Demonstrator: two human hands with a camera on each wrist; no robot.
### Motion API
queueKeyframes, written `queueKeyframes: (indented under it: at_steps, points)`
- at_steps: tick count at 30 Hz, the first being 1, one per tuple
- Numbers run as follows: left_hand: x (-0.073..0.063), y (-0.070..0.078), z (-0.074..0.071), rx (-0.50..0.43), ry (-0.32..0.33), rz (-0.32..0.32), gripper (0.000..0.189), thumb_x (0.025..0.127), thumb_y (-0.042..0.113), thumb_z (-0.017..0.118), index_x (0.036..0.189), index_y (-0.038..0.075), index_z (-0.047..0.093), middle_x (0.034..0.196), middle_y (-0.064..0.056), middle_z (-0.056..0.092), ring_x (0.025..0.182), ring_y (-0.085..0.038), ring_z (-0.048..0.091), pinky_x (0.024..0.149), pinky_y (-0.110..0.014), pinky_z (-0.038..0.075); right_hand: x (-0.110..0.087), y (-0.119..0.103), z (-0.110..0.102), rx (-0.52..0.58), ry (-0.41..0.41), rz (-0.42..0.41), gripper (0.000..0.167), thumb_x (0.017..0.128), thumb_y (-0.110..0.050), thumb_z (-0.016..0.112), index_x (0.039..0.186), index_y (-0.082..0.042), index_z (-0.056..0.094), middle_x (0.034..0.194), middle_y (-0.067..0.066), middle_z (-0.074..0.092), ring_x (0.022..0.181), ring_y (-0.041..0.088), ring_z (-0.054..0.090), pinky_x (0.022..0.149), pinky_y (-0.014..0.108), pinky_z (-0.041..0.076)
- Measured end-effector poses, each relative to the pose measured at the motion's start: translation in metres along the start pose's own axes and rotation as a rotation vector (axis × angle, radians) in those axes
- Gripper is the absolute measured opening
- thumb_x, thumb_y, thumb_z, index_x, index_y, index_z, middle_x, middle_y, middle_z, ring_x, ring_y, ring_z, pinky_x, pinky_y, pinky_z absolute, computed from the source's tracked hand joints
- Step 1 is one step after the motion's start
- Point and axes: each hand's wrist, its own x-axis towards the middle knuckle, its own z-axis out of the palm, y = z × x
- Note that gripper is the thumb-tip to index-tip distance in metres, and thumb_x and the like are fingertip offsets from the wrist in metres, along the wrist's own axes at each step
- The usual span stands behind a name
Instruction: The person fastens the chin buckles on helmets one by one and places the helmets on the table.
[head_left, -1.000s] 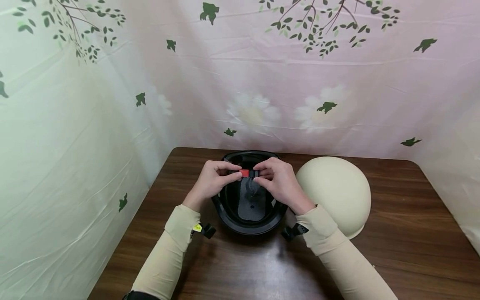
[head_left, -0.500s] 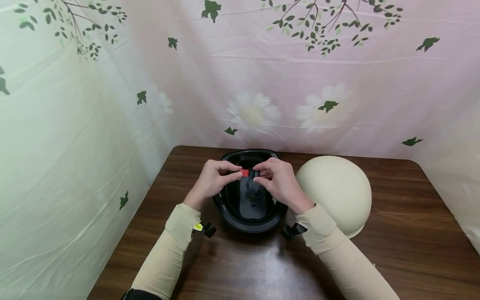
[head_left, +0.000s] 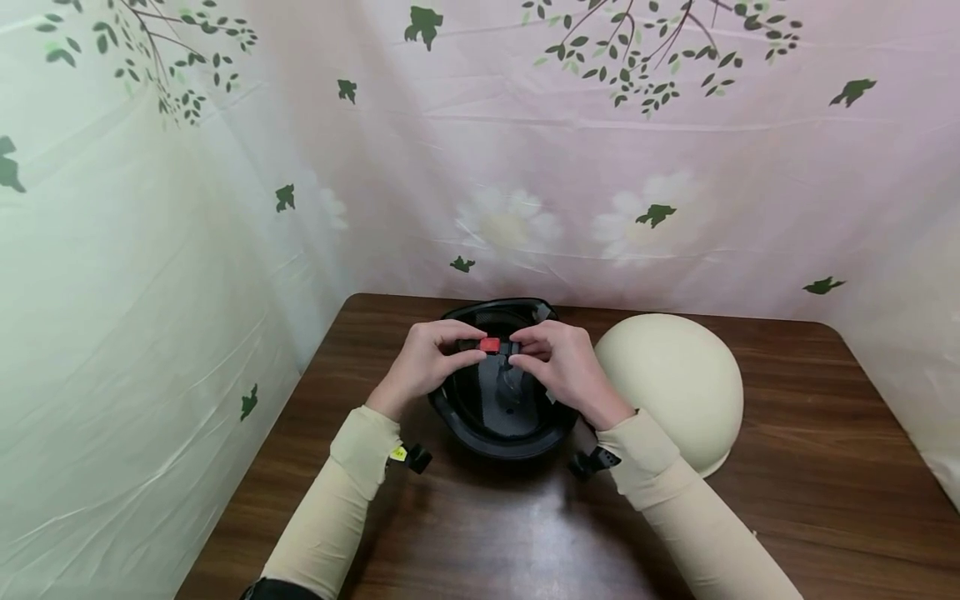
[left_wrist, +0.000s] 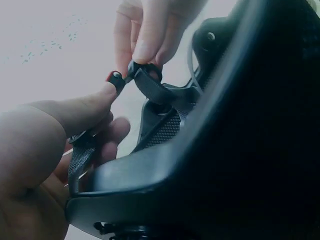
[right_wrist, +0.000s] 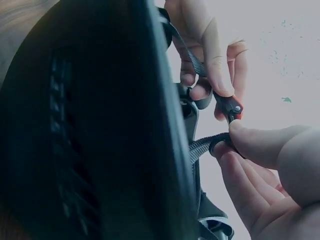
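Observation:
A black helmet [head_left: 510, 446] lies upside down with its padded inside facing up. Over its opening, both hands hold the chin strap buckle. The left hand [head_left: 429, 358] pinches the buckle's red half [head_left: 490, 345], with a black strap [left_wrist: 82, 160] running from it. The right hand [head_left: 558, 362] pinches the black half [head_left: 508, 347] between thumb and fingers, its strap [right_wrist: 202, 145] leading into the helmet. The two halves are end to end in line, and a short narrow piece shows between them in the wrist views.
A cream dome-shaped shell [head_left: 667, 392] sits on the brown wooden table [head_left: 825, 433], right of the helmet and close to the right forearm. Behind the table's far edge hangs a printed curtain [head_left: 525, 167].
The helmet has tilted and shifted slightly, so more of its far inside shows. More of the buckle shows between the hands, which have moved only slightly and keep their grip.

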Motion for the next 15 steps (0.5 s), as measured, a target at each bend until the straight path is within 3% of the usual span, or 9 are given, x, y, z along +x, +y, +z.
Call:
queueKeyframes:
  at_steps: [6,15]
  points:
    - [0.0002,-0.0011,0.0006,0.004,0.008,0.071,0.024,0.09,0.014,0.085,0.114,0.01,0.082,0.112,-0.002,0.078,0.106,-0.017,0.071,0.094,-0.038,0.059,0.0017,-0.0006,0.0004,-0.015,-0.002,-0.02,0.027,0.089,-0.01,0.086,0.114,-0.003,0.08,0.105,0.01,0.075,0.09,0.018,0.078,0.078,0.035,0.064]
    - [0.0004,-0.0005,0.0045,-0.006,0.0,0.119,0.023,0.087,0.011,0.087,0.109,0.01,0.082,0.107,-0.002,0.079,0.101,-0.016,0.073,0.09,-0.036,0.06,0.0032,-0.0037,0.0069,-0.024,0.007,-0.031,0.027,0.086,-0.009,0.087,0.112,-0.004,0.081,0.102,0.009,0.075,0.087,0.017,0.077,0.077,0.034,0.064]
